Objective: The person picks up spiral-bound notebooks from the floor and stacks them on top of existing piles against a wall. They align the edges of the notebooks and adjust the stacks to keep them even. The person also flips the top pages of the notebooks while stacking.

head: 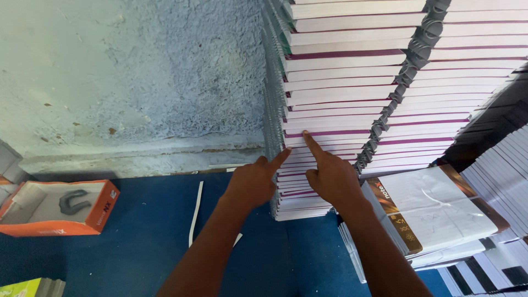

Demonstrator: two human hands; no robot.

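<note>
Pointing both forefingers at the tall stack of spiral-bound notebooks (341,110), my left hand (253,182) and right hand (330,177) keep other fingers curled, holding nothing, orange box (55,208) far left

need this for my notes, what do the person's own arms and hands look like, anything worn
Both forearms are bare as far as the view shows: no sleeves, gloves, watch or bands. The left hand and right hand show no rings on the visible fingers.

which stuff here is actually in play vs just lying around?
In play:
- left hand, index finger on the tall notebook stack
- right hand, index finger on the same stack

Lying about:
- open orange box
- white paper strip
- wrapped notebook bundle
</note>
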